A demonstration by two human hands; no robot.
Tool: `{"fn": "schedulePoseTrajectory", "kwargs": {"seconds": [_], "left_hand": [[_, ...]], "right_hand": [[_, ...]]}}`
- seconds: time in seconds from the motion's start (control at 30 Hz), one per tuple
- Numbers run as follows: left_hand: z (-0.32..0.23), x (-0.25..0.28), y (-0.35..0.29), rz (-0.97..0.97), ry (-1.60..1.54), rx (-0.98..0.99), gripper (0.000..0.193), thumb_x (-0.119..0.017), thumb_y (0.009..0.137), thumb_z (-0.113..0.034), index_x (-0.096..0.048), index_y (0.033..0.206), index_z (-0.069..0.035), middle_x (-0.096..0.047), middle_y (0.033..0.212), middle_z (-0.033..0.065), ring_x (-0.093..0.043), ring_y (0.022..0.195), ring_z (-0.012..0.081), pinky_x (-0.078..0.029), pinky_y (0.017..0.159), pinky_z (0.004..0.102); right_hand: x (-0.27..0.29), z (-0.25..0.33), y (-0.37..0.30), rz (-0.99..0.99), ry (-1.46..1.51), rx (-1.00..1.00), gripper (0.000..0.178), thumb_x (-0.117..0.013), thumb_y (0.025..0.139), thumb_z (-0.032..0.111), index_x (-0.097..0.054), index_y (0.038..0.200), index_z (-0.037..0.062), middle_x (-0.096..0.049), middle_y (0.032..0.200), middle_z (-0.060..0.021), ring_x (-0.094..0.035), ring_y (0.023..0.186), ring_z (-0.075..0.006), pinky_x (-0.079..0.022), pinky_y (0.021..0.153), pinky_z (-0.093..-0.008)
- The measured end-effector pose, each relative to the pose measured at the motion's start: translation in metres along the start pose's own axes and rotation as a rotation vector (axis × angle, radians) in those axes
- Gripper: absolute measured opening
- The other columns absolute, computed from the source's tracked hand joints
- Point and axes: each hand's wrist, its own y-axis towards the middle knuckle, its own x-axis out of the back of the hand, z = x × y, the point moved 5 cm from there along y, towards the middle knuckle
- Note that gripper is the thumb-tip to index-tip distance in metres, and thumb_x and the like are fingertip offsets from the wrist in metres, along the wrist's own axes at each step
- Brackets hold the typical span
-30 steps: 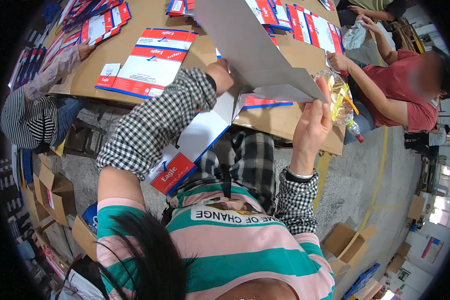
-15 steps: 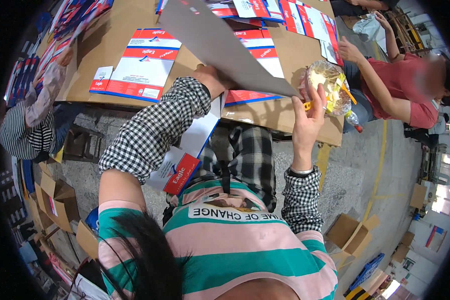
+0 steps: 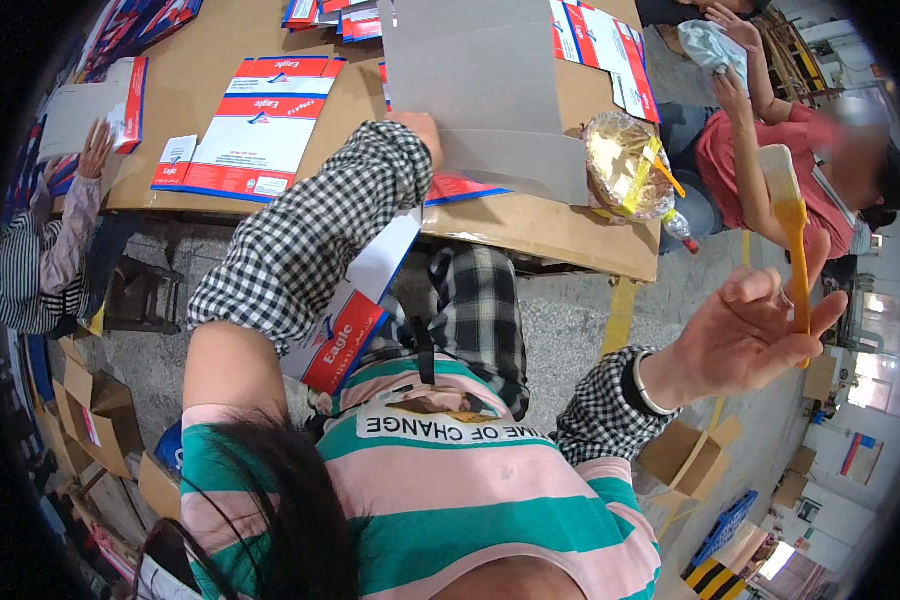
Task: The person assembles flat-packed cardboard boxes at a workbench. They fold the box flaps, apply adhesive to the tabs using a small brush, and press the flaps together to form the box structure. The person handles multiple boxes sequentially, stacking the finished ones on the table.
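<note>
My right hand (image 3: 740,335) is raised out to the right of the table, its fingers pinching the yellow handle of a flat brush (image 3: 796,240). The brush stands upright with its pale bristles on top. My left hand (image 3: 425,135) is closed at the left edge of a flat carton blank (image 3: 490,90), whose plain grey side faces up. Part of that hand is hidden by its checked sleeve. Another printed blank (image 3: 345,325) in red, white and blue hangs over the table's front edge by my lap. A plastic-lined bowl (image 3: 625,175) touches the grey blank's right side.
Printed blanks (image 3: 260,130) lie on the cardboard-covered table (image 3: 540,240), with more stacked at the back. A small bottle (image 3: 680,230) with a red cap is by the bowl. Co-workers sit left (image 3: 35,260) and right (image 3: 735,160). Open boxes (image 3: 685,460) stand on the floor.
The grey blank has come down from a tilted position to lie flatter on the table. My right hand has swung from beside the bowl out to the right, carrying the brush.
</note>
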Motion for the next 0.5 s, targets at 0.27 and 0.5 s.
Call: {"fn": "schedulePoseTrajectory", "kwargs": {"seconds": [0.27, 0.5], "left_hand": [[-0.009, -0.004, -0.002, 0.065, 0.032, -0.132, 0.029, -0.061, 0.080, -0.019, -0.069, 0.103, -0.003, -0.066, 0.107, 0.0174, -0.063, 0.103, 0.0290, -0.051, 0.087, 0.0361], [0.006, -0.010, -0.016, 0.004, -0.148, -0.199, 0.034, -0.066, 0.073, -0.015, -0.066, 0.104, -0.002, -0.065, 0.103, 0.0216, -0.063, 0.100, 0.0329, -0.050, 0.087, 0.0399]], "right_hand": [[-0.060, -0.148, -0.057, -0.351, 0.616, -0.612, 0.065, -0.022, 0.098, 0.055, -0.054, 0.122, 0.0033, -0.059, 0.108, -0.0224, -0.061, 0.083, -0.0297, -0.049, 0.083, -0.0417], [-0.050, -0.200, -0.084, -0.207, 0.440, -0.768, 0.068, -0.020, 0.099, 0.052, -0.056, 0.111, -0.0044, -0.060, 0.098, -0.0207, -0.060, 0.080, -0.0251, -0.049, 0.078, -0.0365]]}}
